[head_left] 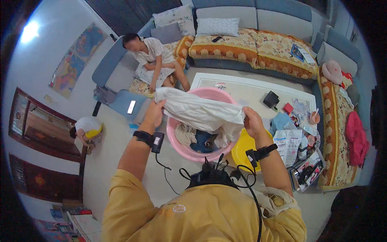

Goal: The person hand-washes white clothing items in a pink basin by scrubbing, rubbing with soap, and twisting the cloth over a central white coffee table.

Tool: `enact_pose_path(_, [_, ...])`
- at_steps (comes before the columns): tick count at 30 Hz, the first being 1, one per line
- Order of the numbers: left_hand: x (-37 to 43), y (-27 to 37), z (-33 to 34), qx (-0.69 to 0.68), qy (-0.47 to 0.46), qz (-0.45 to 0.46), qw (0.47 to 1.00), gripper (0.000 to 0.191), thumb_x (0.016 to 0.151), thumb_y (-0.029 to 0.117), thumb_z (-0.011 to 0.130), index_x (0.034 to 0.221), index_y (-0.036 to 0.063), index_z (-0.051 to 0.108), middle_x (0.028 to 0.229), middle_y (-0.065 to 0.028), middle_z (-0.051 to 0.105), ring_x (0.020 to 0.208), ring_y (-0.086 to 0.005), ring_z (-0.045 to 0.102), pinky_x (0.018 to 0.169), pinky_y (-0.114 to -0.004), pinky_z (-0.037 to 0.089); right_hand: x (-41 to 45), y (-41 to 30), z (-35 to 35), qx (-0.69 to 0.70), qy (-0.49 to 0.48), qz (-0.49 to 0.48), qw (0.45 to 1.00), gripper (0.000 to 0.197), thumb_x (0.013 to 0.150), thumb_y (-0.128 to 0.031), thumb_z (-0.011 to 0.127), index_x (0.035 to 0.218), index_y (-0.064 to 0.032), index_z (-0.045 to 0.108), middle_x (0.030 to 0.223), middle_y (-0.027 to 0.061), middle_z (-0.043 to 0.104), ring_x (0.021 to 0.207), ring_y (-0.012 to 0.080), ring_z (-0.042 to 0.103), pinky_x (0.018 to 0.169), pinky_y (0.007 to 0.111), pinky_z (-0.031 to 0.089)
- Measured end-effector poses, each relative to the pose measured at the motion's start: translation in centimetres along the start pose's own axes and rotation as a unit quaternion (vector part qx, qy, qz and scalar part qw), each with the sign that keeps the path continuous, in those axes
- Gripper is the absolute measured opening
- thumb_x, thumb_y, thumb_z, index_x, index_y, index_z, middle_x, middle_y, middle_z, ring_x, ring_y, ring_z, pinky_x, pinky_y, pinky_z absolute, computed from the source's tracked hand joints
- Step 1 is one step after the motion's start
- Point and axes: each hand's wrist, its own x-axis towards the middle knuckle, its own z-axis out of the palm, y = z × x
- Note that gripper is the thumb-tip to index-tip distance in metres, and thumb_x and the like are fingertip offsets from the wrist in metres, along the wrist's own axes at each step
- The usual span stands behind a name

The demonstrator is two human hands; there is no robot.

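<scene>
A white cloth garment (pixel 199 110) is stretched between my two hands, above a pink plastic basin (pixel 170 137). Its left end is gripped by my left hand (pixel 155 112), and its right end by my right hand (pixel 253 121). Part of the fabric hangs down into the basin. Inside the basin lie a crumpled cream cloth (pixel 185 133) and dark blue clothing (pixel 201 143). A yellow basin (pixel 246 148) stands to the right of the pink one, partly under my right forearm. A light cloth (pixel 272 201) is draped over my right upper arm.
Beyond the basin stands a white-edged coffee table (pixel 254 86) bearing a black box (pixel 271 99) and, at right, papers and clutter. A person (pixel 154 57) sits on the sofa at upper left; a second person (pixel 89 128) bends near the left doorway. Cables hang before my chest.
</scene>
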Motion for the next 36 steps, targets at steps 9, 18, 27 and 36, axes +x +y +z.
enact_pose_path(9, [-2.9, -8.2, 0.6, 0.081, 0.138, -0.133, 0.978, 0.044, 0.083, 0.020, 0.059, 0.117, 0.0022, 0.039, 0.113, -0.0119, 0.050, 0.098, -0.0231, 0.052, 0.076, -0.035, 0.047, -2.1, 1.2, -3.0, 0.009, 0.112, 0.029, 0.993, 0.015, 0.086, -0.024, 0.053, 0.087, -0.0092, 0.058, 0.076, 0.0020, 0.059, 0.068, 0.0145, 0.058, 0.064, 0.028, 0.047])
enact_pose_path(18, [-5.7, -11.0, 2.7, 0.113, 0.120, -0.105, 0.981, 0.038, 0.077, 0.013, 0.062, 0.111, 0.0012, 0.048, 0.100, -0.0067, 0.055, 0.089, -0.0168, 0.053, 0.077, -0.028, 0.044, -2.5, 0.7, -4.2, 0.058, 0.114, 0.054, 0.990, 0.029, 0.089, -0.029, 0.046, 0.098, -0.0040, 0.057, 0.098, 0.0092, 0.062, 0.090, 0.0219, 0.058, 0.083, 0.035, 0.044])
enact_pose_path(27, [-4.4, -11.5, 1.2, 0.112, 0.045, -0.057, 0.991, 0.034, 0.085, 0.014, 0.054, 0.115, 0.0019, 0.043, 0.105, -0.0069, 0.053, 0.089, -0.0150, 0.051, 0.077, -0.029, 0.043, -1.8, 1.4, -5.3, 0.064, 0.104, 0.069, 0.990, 0.029, 0.090, -0.029, 0.045, 0.102, -0.0042, 0.055, 0.103, 0.0092, 0.060, 0.095, 0.0219, 0.056, 0.085, 0.036, 0.042])
enact_pose_path(36, [-3.0, 0.2, 1.4, -0.043, 0.167, 0.075, 0.982, 0.017, 0.090, 0.017, 0.047, 0.097, 0.0013, 0.046, 0.091, -0.0053, 0.053, 0.081, -0.0104, 0.050, 0.072, -0.026, 0.043, -1.7, 0.7, -0.8, -0.040, 0.041, 0.032, 0.998, 0.018, 0.088, -0.023, 0.050, 0.094, -0.0064, 0.056, 0.091, 0.0055, 0.060, 0.084, 0.0166, 0.057, 0.077, 0.030, 0.044])
